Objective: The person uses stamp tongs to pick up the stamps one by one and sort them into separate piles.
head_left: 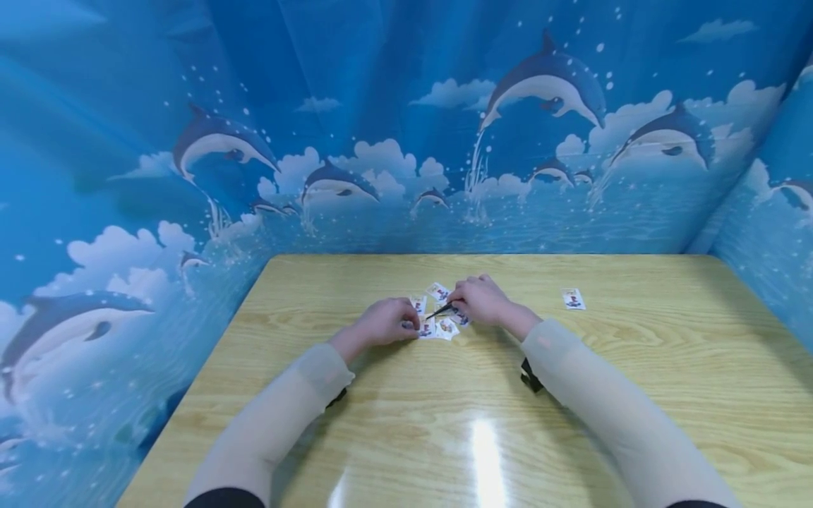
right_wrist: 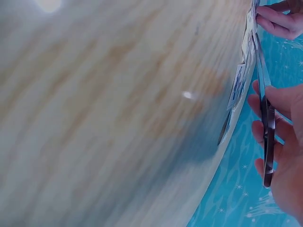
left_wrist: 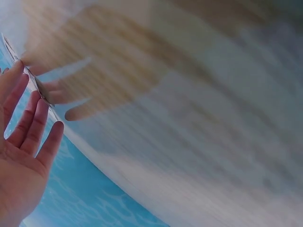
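Observation:
My right hand (head_left: 479, 300) pinches a pair of dark metal tweezers (right_wrist: 268, 137), seen along their length in the right wrist view. Their tips point leftward over a cluster of small printed cards (head_left: 447, 329) at the middle of the table. Fingertips of my left hand (head_left: 386, 322) rest at the left edge of that cluster, touching a card. In the left wrist view the left fingers (left_wrist: 35, 123) look mostly straight, with the cards edge-on. The cards lie close together and partly overlap; the right hand hides some of them.
A single printed card (head_left: 573, 299) lies apart on the right side of the wood-grain table (head_left: 406, 423). Behind and left of the table hangs a blue curtain with dolphins (head_left: 406, 127). Light glares off the tabletop near the front.

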Demonstrator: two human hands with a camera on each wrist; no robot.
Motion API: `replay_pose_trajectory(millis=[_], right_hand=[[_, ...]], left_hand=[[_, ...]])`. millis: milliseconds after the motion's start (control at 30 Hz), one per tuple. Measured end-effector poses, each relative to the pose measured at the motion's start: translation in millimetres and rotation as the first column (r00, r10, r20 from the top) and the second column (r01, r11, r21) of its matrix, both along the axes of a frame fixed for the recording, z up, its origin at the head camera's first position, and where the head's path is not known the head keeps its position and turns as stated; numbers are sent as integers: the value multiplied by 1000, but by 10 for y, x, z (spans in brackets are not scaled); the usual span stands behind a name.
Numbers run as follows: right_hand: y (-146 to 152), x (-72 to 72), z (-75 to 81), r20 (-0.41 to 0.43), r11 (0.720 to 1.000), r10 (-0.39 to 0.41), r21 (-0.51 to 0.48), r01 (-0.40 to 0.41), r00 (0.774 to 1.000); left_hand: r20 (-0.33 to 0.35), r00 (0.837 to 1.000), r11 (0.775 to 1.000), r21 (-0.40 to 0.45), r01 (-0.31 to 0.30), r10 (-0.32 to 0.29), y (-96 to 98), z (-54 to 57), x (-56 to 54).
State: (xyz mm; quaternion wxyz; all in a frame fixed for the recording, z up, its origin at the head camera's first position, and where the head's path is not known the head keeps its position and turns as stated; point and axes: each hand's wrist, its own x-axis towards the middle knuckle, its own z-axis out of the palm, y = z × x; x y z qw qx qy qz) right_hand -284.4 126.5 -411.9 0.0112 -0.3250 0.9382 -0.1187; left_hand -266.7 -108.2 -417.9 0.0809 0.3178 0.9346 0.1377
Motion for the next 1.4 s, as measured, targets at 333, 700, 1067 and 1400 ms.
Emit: replay_pose_trajectory(millis=[333, 700, 1067, 1400], right_hand=[[-4, 58, -11, -24, 1000, 15, -6, -16, 1000], [37, 85, 14, -7, 998, -28, -55, 27, 1000], [164, 102, 201, -33, 988, -39, -151, 33, 999], [420, 147, 383, -56, 979, -20, -205, 8, 998]], left_hand=[[-17, 1000, 1000, 16, 5, -5, -13, -27, -18], [-34, 999, 999, 30, 12, -11, -21, -8, -9], [176, 980, 975, 180, -127, 95, -82, 80, -61], [166, 973, 959, 209, -193, 160, -153, 111, -307]])
